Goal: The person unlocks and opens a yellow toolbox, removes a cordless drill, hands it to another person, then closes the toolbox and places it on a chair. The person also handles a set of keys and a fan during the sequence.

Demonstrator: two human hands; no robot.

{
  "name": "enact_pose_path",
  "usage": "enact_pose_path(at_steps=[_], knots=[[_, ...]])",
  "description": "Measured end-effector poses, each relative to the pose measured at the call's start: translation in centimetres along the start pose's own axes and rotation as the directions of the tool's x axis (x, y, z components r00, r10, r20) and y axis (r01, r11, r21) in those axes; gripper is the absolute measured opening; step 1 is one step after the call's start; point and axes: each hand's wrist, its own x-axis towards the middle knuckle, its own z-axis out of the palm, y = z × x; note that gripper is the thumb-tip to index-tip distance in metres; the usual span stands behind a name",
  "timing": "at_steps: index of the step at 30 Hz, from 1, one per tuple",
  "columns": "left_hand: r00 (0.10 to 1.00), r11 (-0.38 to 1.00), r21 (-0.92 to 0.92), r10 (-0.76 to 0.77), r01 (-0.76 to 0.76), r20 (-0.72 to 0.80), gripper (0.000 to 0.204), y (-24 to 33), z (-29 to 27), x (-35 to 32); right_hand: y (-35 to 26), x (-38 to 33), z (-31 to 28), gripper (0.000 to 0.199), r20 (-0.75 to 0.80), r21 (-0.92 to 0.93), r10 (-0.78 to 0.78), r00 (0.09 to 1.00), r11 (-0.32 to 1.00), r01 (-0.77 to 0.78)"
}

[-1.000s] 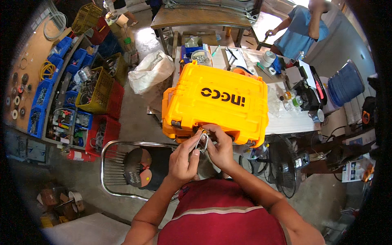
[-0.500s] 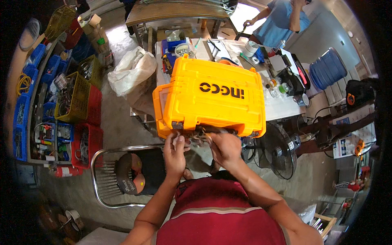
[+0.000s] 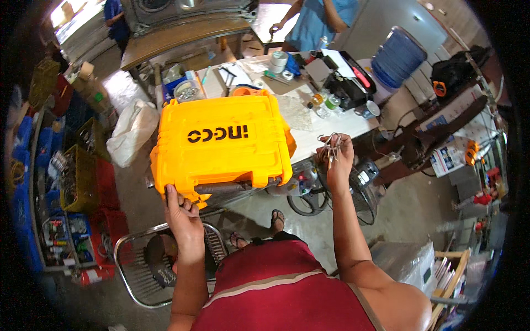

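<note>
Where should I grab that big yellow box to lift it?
Probably by the dark bar handle along the yellow case's near edge, coming from the person's side. It is long, round and sticks out clear. The left hand already grips the near-left corner; the right hand holds small metal pieces.

The big yellow plastic tool case (image 3: pixel 221 146) sits on the cluttered white table (image 3: pixel 309 144). The left hand (image 3: pixel 185 220) is at the case's near left corner. To the case's right, the right hand (image 3: pixel 337 160) holds small metal clips (image 3: pixel 330 144). A round wire fan guard (image 3: pixel 144 265) lies on the floor below the case.
</note>
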Motion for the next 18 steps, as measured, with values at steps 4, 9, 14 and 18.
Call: enact_pose_path(at_steps=[4,9,14,18], knots=[[0.982,0.868,0.464,0.119,-0.174,0.144,0.032,-4.5,-1.5,-3.1,9.4,7.0,-0.8,0.011,-0.14,-0.054,0.031,0.99,0.998,-0.038],[0.765,0.785,0.524,-0.548,0.33,0.338,0.042,-10.9,1.5,-5.2,16.7,12.0,-2.5,0.034,-0.181,-0.688,0.176,0.968,0.68,-0.253],[0.774,0.833,0.089,-0.542,0.546,0.327,0.039,-12.9,6.0,-8.0,16.5,12.9,-3.8,0.046,-0.077,-0.745,0.22,0.972,0.636,-0.203],[0.815,0.838,0.024,-0.536,0.545,0.218,0.038,-12.5,7.7,-9.4,13.5,9.7,-3.8,0.032,0.101,-0.546,0.224,0.969,0.827,-0.134]])
